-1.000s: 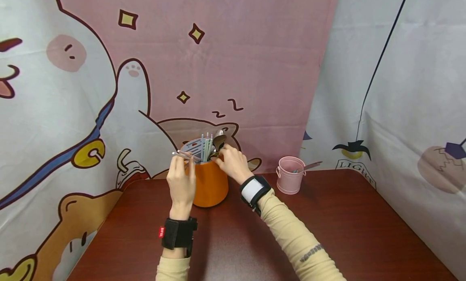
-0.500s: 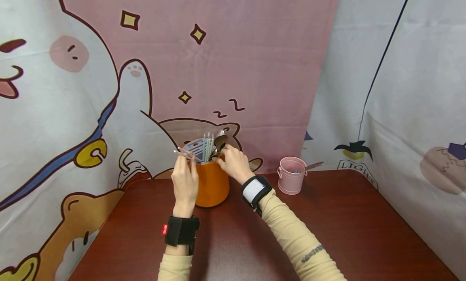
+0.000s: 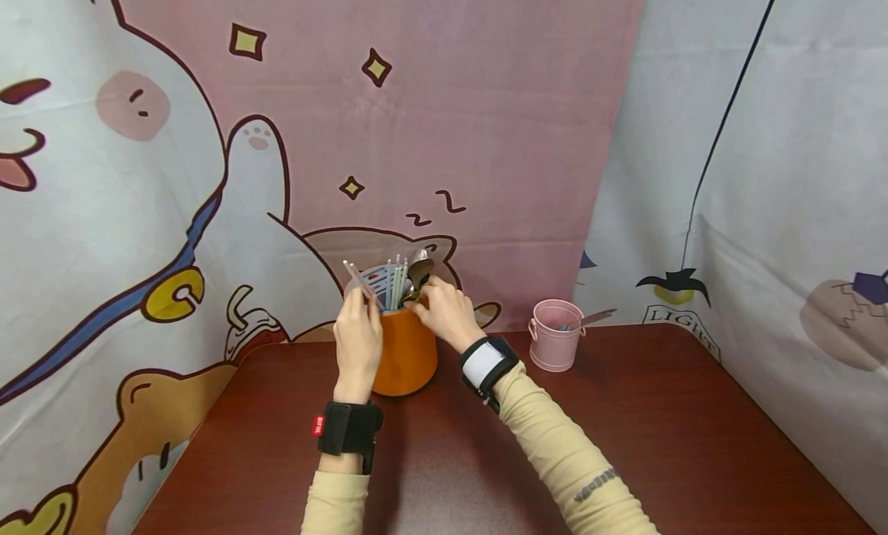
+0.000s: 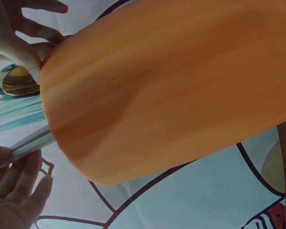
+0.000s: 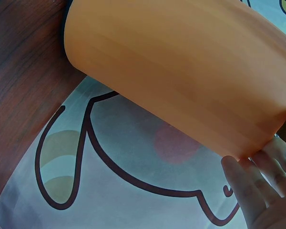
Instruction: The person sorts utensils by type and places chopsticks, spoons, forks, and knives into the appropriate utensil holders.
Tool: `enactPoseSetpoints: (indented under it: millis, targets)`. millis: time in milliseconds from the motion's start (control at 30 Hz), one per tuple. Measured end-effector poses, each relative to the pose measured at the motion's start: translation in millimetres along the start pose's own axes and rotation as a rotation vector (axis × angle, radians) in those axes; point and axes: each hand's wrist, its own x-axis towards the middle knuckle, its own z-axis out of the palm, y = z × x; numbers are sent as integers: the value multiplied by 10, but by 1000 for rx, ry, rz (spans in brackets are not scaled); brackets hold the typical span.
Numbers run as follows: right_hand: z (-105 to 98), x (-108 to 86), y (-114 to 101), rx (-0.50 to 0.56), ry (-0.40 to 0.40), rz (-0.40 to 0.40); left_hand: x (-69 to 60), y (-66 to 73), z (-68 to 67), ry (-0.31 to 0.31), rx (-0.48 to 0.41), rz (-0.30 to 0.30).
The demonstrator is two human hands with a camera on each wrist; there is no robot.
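Note:
In the head view an orange utensil holder (image 3: 405, 359) stands upright at the table's back. My left hand (image 3: 358, 338) pinches pale chopsticks (image 3: 361, 277) at the holder's left rim, tilted leftward at their tops; in the left wrist view their lower ends disappear behind the rim. My right hand (image 3: 445, 310) holds the right side of the rim, several fingers (image 5: 245, 183) touching the outside in the right wrist view. Beside it, metal spoons (image 3: 420, 270) rise from the holder. More pale chopsticks (image 3: 396, 282) stand in its middle, before a blue-grey slotted piece (image 3: 375, 279).
A small pink bucket (image 3: 553, 342) stands to the right of the holder, with a flat handle (image 3: 598, 317) poking out of it. The dark red-brown table (image 3: 444, 458) ends at a printed cloth backdrop (image 3: 513, 173) behind and at both sides.
My left hand has moved slightly right and up, and its chopsticks have swung from nearly level to steeply upright at the rim. The right hand stays on the holder.

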Motion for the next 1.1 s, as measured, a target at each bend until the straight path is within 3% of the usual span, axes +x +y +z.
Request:
enactPoseSetpoints:
  millis: [333,567,800,1100]
  targets:
    - [-12,-7,15,-7,14,-4,8,-45,75,-50,-2,-43]
    - [-5,-7,19,0,22,-9,-34,-116,191,-160,30,-43]
    - [-2,-2,7,15,45,-16,-20,-119,166,-167,57,-11]
    - [5,-9,7,17,13,-7,-78,-215,132,-306,80,-54]
